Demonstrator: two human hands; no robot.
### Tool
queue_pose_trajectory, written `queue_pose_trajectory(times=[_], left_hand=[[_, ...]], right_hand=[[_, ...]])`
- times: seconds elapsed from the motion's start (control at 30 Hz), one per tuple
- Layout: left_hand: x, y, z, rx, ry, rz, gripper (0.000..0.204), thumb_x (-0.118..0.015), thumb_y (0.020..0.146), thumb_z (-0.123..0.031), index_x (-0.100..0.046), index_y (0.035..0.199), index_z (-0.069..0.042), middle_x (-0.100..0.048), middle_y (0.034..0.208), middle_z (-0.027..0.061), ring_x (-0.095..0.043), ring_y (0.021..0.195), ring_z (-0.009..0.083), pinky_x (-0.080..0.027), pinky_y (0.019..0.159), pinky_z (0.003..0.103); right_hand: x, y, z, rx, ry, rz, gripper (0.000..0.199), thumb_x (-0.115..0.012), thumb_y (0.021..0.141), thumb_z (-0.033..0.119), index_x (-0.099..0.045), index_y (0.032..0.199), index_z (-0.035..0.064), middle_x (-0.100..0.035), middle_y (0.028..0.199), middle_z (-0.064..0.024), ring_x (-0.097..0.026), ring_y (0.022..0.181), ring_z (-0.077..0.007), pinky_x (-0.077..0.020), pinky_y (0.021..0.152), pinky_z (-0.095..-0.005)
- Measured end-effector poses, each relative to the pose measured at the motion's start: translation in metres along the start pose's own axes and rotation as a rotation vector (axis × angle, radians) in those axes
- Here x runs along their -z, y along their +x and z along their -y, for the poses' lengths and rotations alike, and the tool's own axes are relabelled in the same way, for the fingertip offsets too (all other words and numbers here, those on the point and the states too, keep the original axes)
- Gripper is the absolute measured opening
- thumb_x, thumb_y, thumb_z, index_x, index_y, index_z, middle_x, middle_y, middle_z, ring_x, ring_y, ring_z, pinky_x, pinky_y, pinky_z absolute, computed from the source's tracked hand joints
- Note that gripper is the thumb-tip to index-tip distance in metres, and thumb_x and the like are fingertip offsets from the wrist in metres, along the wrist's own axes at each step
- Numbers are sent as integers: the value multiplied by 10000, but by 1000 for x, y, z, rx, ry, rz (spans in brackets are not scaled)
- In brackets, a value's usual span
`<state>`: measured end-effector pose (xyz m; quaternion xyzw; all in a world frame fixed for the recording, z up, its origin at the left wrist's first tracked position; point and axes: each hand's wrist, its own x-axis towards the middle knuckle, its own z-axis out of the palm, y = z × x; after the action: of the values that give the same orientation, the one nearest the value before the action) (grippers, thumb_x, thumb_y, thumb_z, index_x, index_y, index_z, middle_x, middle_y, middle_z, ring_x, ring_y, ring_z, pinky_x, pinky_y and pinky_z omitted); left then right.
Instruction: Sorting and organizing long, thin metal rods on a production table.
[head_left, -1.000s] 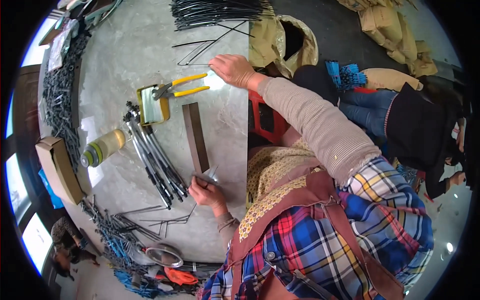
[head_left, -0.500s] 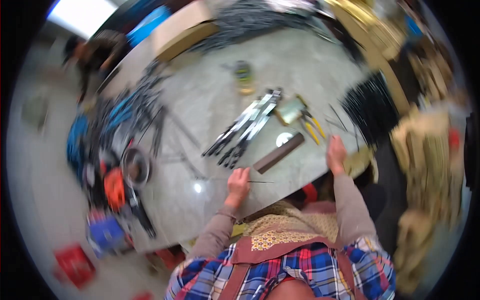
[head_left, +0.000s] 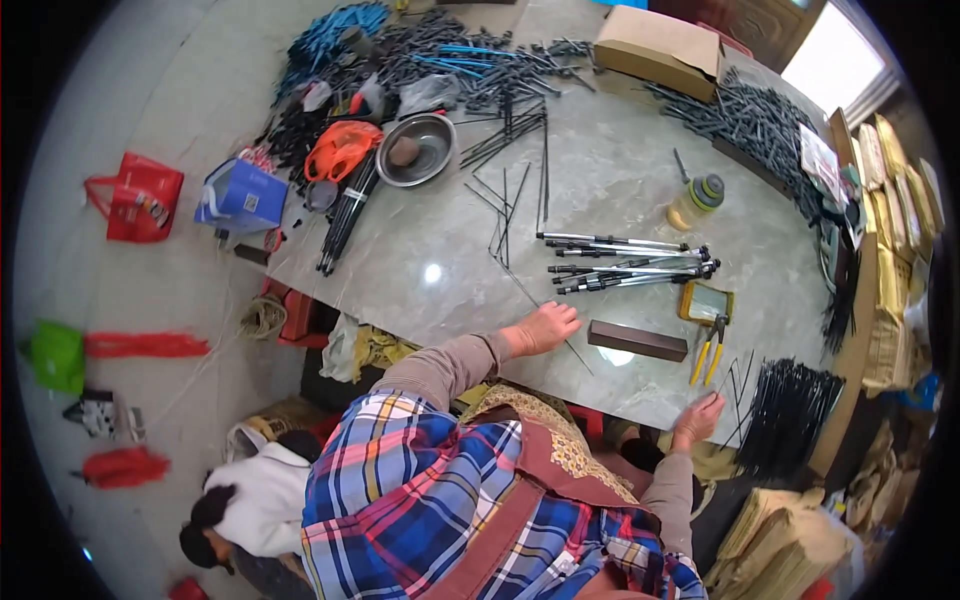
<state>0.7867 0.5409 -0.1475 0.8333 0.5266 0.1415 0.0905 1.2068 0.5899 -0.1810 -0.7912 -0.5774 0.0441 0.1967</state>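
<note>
My left hand [head_left: 545,328] is closed over a thin black rod [head_left: 519,284], whose two ends stick out on either side of it above the grey table. Just right of this hand lies a dark brown rectangular bar [head_left: 638,341]. My right hand [head_left: 698,420] is at the table's near edge with its fingers pinched together; whatever is between them is hidden. Beside it are several loose thin black rods [head_left: 738,388] and a dense bundle of black rods [head_left: 790,415]. Yellow-handled pliers [head_left: 709,352] lie beyond it, touching a small amber-framed tray [head_left: 706,302].
Silver-and-black telescopic poles [head_left: 630,262] lie mid-table near a green-lidded bottle [head_left: 705,192]. At left are a metal bowl [head_left: 417,150], an orange bag [head_left: 343,150] and heaped dark parts [head_left: 440,55]. A cardboard box [head_left: 655,48] stands at the back. Behind me at left is a white-clad person [head_left: 262,498].
The view has swung round, so the table and floor appear turned and sharper. My left hand still has the thin rod, and my right stays by the loose rods.
</note>
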Motion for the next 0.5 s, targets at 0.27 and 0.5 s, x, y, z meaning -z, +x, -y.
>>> queue_pose_trajectory(times=[0.27,0.5], left_hand=[[43,-2,-20,109,294,-243,278,-606,794,-198,-615,1030,-52,-546,1020,106,-522,986,269,-406,912,425],[81,-15,-39,478,384,-352,293,-657,826,-258,-622,1041,-62,-537,1075,126,-495,1066,290,-385,886,462]], right_hand=[[-2,-3,-6,-3,0,31,319,-387,1017,338,-565,1161,115,-642,1122,-152,-606,936,-422,-457,722,-525],[2,1,-8,-48,51,50,352,-381,1012,376,-577,1159,124,-652,1100,-161,-596,934,-460,-447,717,-552]])
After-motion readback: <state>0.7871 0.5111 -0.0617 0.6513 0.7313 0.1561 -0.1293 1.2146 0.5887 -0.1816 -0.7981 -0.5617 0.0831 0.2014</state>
